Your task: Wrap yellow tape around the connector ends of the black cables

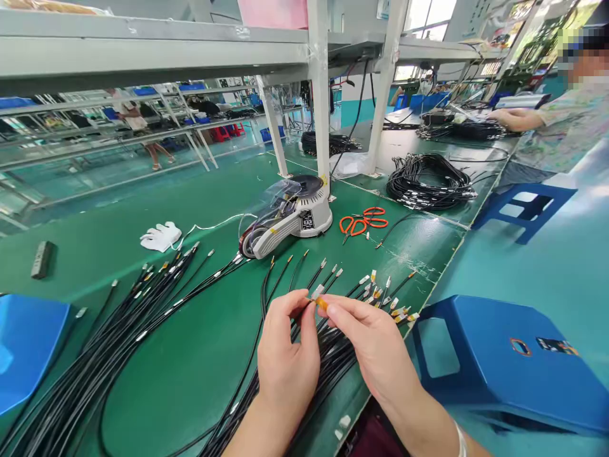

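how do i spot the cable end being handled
Find the green table, then the left hand and right hand close together in front. Pinched between them is an orange-yellow cable end; the other cable ends nearby lie loose.

On the green table (190, 355), black cables (335, 358) are observed beneath the fingers (351, 307). Scissors (365, 220) and a tape dispenser (285, 235) are noted beyond.
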`<state>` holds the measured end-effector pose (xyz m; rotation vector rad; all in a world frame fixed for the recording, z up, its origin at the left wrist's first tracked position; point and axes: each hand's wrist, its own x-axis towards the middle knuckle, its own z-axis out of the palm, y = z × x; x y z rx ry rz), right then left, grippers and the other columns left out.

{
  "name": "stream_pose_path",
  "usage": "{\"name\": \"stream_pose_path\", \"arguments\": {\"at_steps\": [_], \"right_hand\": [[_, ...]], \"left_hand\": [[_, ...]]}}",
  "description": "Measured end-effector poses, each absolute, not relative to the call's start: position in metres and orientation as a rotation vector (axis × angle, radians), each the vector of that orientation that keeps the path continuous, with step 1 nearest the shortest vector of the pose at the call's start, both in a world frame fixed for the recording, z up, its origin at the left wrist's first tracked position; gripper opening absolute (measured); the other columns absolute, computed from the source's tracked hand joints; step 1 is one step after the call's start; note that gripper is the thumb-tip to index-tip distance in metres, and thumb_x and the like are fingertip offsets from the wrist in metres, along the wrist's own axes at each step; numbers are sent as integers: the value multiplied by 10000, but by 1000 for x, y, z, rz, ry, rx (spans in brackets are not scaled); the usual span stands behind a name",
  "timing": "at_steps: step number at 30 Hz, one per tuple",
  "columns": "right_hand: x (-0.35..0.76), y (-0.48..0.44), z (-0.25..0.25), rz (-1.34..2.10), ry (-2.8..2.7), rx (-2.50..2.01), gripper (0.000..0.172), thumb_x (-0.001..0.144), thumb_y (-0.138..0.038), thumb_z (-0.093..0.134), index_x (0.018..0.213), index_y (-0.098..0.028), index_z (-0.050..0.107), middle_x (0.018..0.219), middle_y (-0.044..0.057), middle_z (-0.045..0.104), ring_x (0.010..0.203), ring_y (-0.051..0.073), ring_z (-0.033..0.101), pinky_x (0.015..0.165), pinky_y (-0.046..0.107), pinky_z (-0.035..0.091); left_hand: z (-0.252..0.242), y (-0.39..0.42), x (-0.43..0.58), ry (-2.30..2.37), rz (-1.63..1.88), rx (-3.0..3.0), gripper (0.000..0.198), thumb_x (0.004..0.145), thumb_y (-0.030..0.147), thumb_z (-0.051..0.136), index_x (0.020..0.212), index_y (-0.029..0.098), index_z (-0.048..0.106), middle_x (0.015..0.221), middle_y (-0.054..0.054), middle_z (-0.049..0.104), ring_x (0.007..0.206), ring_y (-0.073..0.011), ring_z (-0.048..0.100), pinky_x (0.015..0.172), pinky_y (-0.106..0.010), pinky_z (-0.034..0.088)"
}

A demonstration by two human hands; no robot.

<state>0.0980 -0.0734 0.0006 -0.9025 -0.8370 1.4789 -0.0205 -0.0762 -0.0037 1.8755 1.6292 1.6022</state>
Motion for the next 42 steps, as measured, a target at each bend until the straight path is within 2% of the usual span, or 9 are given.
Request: {"name": "stream_pose_path", "arguments": {"at_steps": [5, 9, 18, 27, 42], "right_hand": [[96, -75, -4, 1424, -846, -899, 158, 777, -344, 716, 882, -243, 777, 919, 38, 739, 908, 205, 664, 884, 337, 520], [94, -77, -7, 1423, -845, -893, 149, 792, -337, 714, 889, -241, 774, 927, 34, 738, 903, 194, 662, 875, 319, 520], [93, -78, -8, 1429, -796, -906, 148, 788, -357, 722, 873, -249, 777, 901, 27, 740, 866, 180, 654, 800, 283, 524], [92, -78, -5, 1421, -780, -916, 164, 776, -364, 732, 858, -230, 777, 879, 32, 739, 866, 183, 662, 820, 292, 527], [91, -77, -7, 1406, -776, -926, 173, 778, -379, 736, 847, -225, 773, 844, 25, 735, 805, 153, 645, 763, 259, 521]], "left_hand": [[-2, -79, -23, 1607, 1591, 2134, 151, 865, 89, 559, 943, 218, 547, 829, 6, 597, 732, -117, 580, 690, -247, 487], [3, -80, -23, 1523, 1602, 2270, 168, 862, 49, 544, 904, 211, 533, 818, 9, 597, 741, -117, 576, 693, -245, 472], [5, -77, -23, 1398, 1603, 2480, 320, 825, -34, 554, 1050, 191, 526, 880, -24, 611, 799, -129, 570, 726, -260, 482], [2, -76, -26, 1365, 1646, 2528, 308, 814, -42, 572, 1050, 155, 577, 883, -45, 621, 800, -136, 581, 716, -256, 488], [2, -75, -25, 1416, 1645, 2541, 325, 813, -42, 592, 1095, 119, 594, 920, -62, 628, 829, -128, 581, 758, -243, 484]]}}
